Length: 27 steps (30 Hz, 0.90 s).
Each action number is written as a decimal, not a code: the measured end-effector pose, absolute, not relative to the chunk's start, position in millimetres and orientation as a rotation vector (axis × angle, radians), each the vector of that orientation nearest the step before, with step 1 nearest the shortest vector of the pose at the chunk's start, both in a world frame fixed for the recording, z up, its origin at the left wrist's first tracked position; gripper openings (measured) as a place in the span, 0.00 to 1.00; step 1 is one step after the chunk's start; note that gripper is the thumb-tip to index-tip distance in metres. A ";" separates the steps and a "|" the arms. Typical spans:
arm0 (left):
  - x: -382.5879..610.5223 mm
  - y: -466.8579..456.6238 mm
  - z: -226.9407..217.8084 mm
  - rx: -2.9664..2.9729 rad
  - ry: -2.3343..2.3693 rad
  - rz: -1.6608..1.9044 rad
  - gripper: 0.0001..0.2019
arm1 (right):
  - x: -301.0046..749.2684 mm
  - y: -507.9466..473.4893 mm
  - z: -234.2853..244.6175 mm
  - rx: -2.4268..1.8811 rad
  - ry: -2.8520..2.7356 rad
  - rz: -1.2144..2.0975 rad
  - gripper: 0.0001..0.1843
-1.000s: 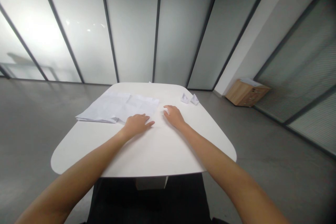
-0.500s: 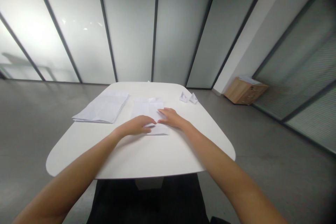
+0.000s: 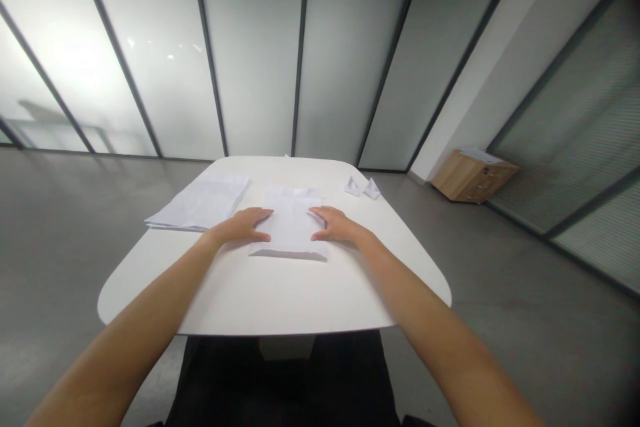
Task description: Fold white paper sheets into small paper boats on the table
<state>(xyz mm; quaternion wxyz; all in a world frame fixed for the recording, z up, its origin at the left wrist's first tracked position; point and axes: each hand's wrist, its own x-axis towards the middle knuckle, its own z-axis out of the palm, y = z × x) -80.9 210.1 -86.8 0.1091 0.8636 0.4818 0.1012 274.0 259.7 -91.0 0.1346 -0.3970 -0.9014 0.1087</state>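
A creased white sheet of paper (image 3: pixel 293 223) lies on the white table in front of me, its near edge slightly raised over a strip of shadow. My left hand (image 3: pixel 247 223) is at its left edge, thumb and fingers apart and touching the paper. At the opposite edge rests my right hand (image 3: pixel 337 223), also with thumb and fingers spread. Paper shows between the two hands. Whether any fingertip is tucked beneath the sheet is hidden.
A stack of white paper sheets (image 3: pixel 200 203) lies left on the table (image 3: pixel 280 297). Two small folded paper pieces (image 3: pixel 353 187) stand at the right, near the edge. Beyond are frosted glass panels (image 3: pixel 260 53) and a wooden drawer cabinet (image 3: pixel 473 177) on the floor.
My hands were close together over the sheet's near part. They have moved apart to its left and right edges, the left hand travelling farther. The sheet's near edge looks wider and more raised.
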 end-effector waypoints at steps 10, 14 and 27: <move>-86.2 212.6 -89.0 2.488 1.396 0.355 0.48 | 288.1 258.2 -88.3 -1.260 -2.568 0.408 0.52; -83.7 210.4 -86.1 2.489 1.384 0.379 0.49 | 287.0 258.9 -89.2 -1.273 -2.581 0.411 0.53; -82.0 212.4 -93.9 2.479 1.414 0.525 0.42 | 285.2 256.3 -88.0 -1.186 -2.559 0.471 0.50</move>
